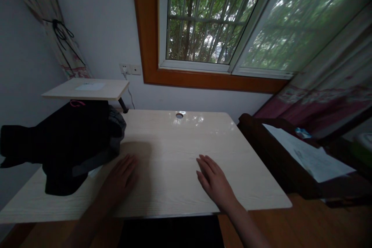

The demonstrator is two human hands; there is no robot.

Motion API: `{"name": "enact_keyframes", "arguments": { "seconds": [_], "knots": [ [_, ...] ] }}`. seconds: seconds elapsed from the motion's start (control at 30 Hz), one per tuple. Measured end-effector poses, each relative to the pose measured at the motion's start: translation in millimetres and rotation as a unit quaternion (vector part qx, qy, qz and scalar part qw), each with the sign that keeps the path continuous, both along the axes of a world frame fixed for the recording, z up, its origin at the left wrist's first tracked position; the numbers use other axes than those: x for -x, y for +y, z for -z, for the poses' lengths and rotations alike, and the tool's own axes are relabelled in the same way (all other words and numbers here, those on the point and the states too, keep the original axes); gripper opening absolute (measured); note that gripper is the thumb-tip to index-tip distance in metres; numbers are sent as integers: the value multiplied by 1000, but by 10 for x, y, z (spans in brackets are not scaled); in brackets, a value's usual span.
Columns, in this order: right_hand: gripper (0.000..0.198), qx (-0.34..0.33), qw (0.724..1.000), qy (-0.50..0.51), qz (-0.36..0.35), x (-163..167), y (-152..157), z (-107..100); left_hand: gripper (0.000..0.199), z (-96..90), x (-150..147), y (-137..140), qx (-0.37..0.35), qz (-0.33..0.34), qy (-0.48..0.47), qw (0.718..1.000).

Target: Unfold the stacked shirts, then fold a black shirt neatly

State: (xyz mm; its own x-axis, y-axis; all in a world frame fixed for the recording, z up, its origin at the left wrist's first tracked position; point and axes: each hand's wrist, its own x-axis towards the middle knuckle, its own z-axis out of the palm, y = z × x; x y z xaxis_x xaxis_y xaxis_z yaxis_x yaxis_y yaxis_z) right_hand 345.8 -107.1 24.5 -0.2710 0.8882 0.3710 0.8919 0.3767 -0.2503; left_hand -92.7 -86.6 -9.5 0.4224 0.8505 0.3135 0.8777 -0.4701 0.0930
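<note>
The crumpled black cloth garment (pixel 78 139), with greyish parts, lies toward the left edge of the table (pixel 174 186), just before a raised flat shelf (pixel 113 88). The left hand (pixel 122 176), blurred, is just beside it, open, fingers loosely together. The right hand (pixel 212 180) is open also, thumb apart. Between them, smooth pale wood-grain stretches to the back edge, near a round cable hole (pixel 179 116).

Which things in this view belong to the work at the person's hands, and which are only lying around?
At the hands:
black clothing, nearest the left hand
pale desk, under both hands; the right hand shows nothing held

Lying about:
paper on the raised shelf
white sheet, far right
</note>
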Motion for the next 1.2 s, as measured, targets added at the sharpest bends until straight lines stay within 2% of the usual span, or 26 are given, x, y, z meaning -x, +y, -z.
{"name": "enact_keyframes", "arguments": {
  "seconds": [0.1, 0.23, 0.33, 0.47, 0.6, 0.8, 1.2],
  "knots": [
    [54, 14, 998, -18, -56, 9, 108, -174, 64, -109, -87, 155, 4, 38, 26, 999],
    [63, 25, 992, -30, -118, 115, 359, -331, 72, -247, -393, 464, 17, 101, 50, 993],
    [69, 37, 983, -40, -176, 261, 575, -335, 78, -293, -687, 689, 28, 141, 48, 988],
    [76, 42, 973, -51, -222, 483, 824, -220, 83, -314, -970, 879, 35, 164, 40, 985],
    [81, 49, 970, -62, -229, 650, 940, -73, 85, -284, -1032, 905, 62, 146, 52, 986],
    [81, 41, 972, -62, -221, 737, 903, 72, 81, -243, -1001, 829, 84, 135, 71, 985],
    [79, 46, 974, -79, -208, 744, 895, 81, 76, -121, -1018, 785, 67, 123, 53, 989]
  ]
}}
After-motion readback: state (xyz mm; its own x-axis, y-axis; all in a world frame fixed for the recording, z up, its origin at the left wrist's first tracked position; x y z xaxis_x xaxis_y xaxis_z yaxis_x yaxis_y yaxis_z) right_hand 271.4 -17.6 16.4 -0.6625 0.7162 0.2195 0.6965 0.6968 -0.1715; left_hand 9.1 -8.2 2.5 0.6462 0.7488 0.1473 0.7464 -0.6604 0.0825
